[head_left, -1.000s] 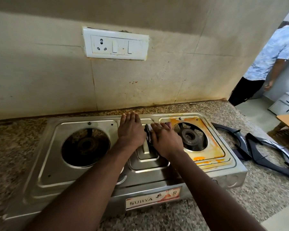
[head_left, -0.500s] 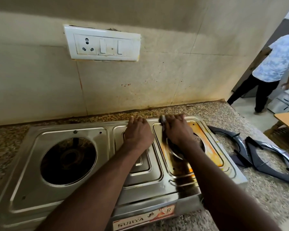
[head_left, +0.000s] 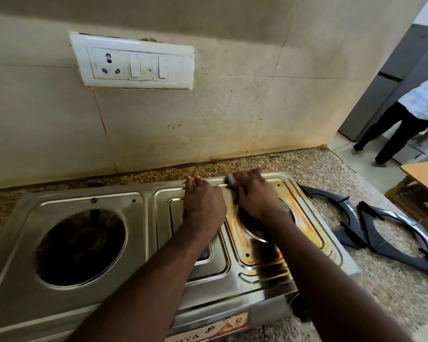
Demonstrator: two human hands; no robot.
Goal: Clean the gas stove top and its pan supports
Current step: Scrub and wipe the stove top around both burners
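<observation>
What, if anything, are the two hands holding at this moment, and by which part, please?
The right hand grips a small dark scrubber, curled round most of it, with one end showing. The left hand holds nothing; it rests flat on the stove top.

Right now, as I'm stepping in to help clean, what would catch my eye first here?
The orange stains around the right burner of the steel stove top, where the right hand holds a small pad near the back edge and the left hand lies flat on the middle panel. Next, the two black pan supports lying on the granite counter to the stove's right.
</observation>
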